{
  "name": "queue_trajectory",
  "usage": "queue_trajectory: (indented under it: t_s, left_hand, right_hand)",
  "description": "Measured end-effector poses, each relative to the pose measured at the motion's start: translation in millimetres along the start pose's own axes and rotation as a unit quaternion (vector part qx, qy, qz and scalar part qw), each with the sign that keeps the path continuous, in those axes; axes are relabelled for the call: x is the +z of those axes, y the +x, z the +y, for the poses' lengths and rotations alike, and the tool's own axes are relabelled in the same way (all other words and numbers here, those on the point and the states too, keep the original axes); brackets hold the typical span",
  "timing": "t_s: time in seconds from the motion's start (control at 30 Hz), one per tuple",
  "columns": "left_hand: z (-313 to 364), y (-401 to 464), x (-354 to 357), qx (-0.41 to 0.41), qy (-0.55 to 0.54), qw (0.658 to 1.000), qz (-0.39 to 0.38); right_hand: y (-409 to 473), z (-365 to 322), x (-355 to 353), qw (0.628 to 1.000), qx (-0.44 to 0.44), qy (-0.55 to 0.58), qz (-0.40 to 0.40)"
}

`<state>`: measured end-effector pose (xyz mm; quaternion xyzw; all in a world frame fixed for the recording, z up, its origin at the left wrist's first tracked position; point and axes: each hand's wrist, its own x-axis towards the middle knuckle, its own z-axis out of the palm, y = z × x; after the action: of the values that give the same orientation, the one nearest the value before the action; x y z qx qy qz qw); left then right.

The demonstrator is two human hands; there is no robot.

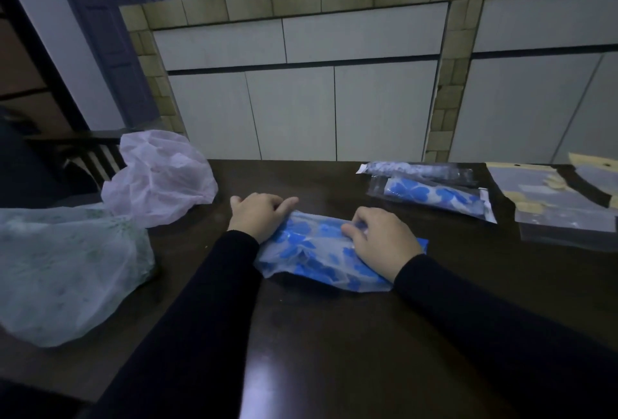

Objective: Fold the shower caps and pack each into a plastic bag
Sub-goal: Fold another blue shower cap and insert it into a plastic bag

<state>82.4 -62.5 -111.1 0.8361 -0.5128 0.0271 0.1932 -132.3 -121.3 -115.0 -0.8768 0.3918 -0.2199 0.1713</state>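
A clear shower cap with blue heart shapes [314, 251] lies partly folded on the dark table [334, 335], near its middle. My left hand [259, 214] rests on the cap's left end with fingers curled over its far edge. My right hand [381, 241] presses on the cap's right half, fingertips pinching the plastic. Two packed caps lie at the back right: a blue-patterned one in a clear bag [438, 199] and a grey-patterned one [418, 170] behind it.
A pink plastic bag [160, 174] and a greenish plastic bag [67, 268] sit puffed up on the table's left. A stack of flat empty bags [561, 204] lies at the right edge. White cabinet doors [294, 111] stand behind the table.
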Motion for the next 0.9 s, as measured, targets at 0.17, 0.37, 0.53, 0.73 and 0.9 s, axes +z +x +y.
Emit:
queue_trajectory:
  t_s: [0.17, 0.37, 0.53, 0.73, 0.9]
  left_hand:
    - [-1, 2, 2, -0.009, 0.051, 0.998, 0.032]
    - [14, -11, -9, 0.142, -0.034, 0.976, 0.162]
    - [27, -29, -2, 0.133, -0.177, 0.964, -0.150]
    - [6, -29, -3, 0.147, 0.070, 0.962, -0.217]
    - [7, -28, -5, 0.125, 0.075, 0.971, -0.191]
  right_hand:
    - [-1, -1, 2, 0.997, -0.030, -0.064, 0.037]
    - [2, 2, 3, 0.996, 0.007, -0.056, 0.064]
    - [2, 5, -4, 0.992, -0.084, -0.078, 0.048]
    - [-7, 20, -22, 0.959, -0.077, -0.128, -0.242]
    - [-15, 18, -25, 0.957, -0.063, -0.143, -0.243]
